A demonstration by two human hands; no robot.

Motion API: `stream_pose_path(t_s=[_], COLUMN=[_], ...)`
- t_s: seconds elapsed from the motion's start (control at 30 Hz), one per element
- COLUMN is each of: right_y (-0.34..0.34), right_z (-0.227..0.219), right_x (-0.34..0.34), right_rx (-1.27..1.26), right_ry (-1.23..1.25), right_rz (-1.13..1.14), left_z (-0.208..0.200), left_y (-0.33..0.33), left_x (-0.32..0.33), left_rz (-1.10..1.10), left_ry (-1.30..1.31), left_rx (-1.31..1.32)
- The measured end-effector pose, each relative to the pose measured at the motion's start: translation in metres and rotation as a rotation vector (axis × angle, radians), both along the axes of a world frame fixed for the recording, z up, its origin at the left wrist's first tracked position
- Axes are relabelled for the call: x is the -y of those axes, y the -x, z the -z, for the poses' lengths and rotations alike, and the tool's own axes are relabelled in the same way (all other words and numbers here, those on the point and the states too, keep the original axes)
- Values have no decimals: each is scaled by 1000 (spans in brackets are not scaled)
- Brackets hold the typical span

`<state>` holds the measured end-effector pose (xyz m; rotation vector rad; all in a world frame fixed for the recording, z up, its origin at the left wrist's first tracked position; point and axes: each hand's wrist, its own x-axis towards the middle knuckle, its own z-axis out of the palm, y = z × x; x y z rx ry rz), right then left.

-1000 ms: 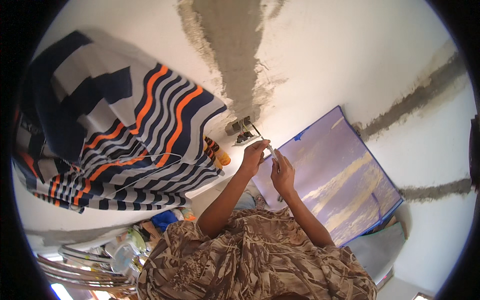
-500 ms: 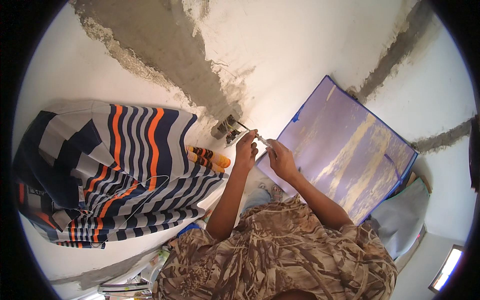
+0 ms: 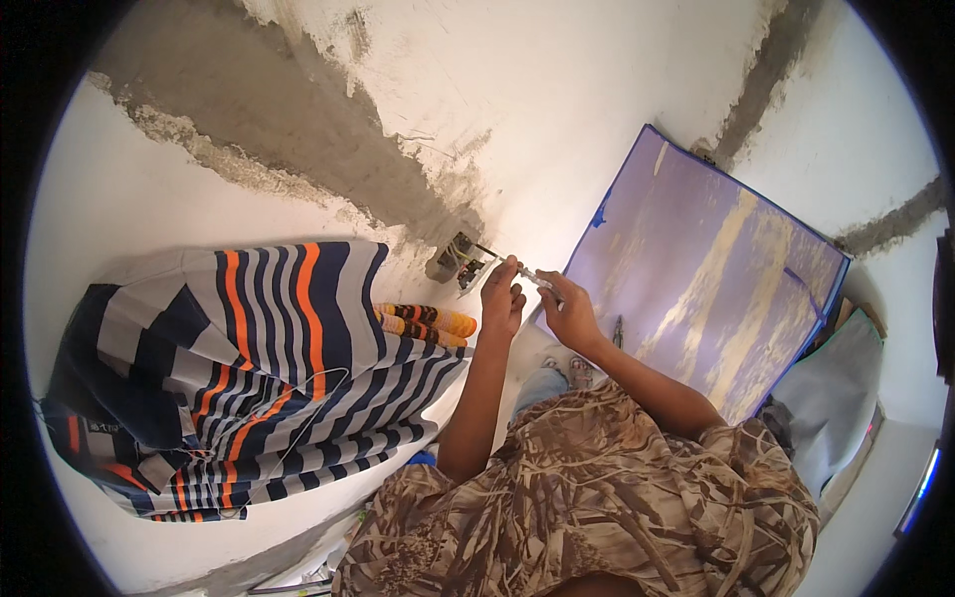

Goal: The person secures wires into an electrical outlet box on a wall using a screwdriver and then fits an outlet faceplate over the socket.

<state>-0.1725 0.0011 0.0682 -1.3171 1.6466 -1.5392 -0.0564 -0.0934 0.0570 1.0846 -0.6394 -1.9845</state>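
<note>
In a recess in the wall sits an electrical box [image 3: 458,254] with exposed wires and an electrical fitting [image 3: 472,273] at its lower right side. My left hand [image 3: 502,303] is just right of that fitting, its thumb and fingers pinched at the front end of a slim, clear-handled tool [image 3: 538,279] that looks like a screwdriver. The rear of this tool is gripped by my right hand [image 3: 569,313]. A dark wire or thin shaft [image 3: 486,250] runs from the box toward my left fingertips. My fingers cover where it ends.
Striped navy, grey and orange cloth [image 3: 298,348] hangs on the left, beside rolled orange-and-black fabric [image 3: 428,323]. A worn purple board [image 3: 686,289] with blue edges leans at the right. Rough cement patches [image 3: 269,99] cross the white wall. My feet [image 3: 580,371] show below.
The whole view has shifted, with the cloth now lower and farther right. My left hand sits slightly farther from the electrical fitting. Both hands keep their hold on the tool.
</note>
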Motion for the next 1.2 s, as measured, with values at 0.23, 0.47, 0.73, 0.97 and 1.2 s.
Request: stream_pose_path(t_s=[0.23, 0.47, 0.73, 0.97, 1.2], right_y=[-2, -1, -6, 0, -16], right_z=[-16, -1, -11, 4, -13], right_x=[-4, 4, 3, -8, -3], right_rx=[991, 1019, -54, 1540, 330], right_ry=[-265, -295, 82, -366, -73], right_rz=[-98, -129, 69, -254, 82], left_z=[5, 11, 7, 8, -18], left_y=[-2, -4, -2, -4, 3], left_x=[7, 2, 6, 4, -3], left_rz=[-42, -49, -38, -83, 114], left_ry=[-24, -39, -88, -42, -11], left_rx=[-2, -151, -120, 2, 194])
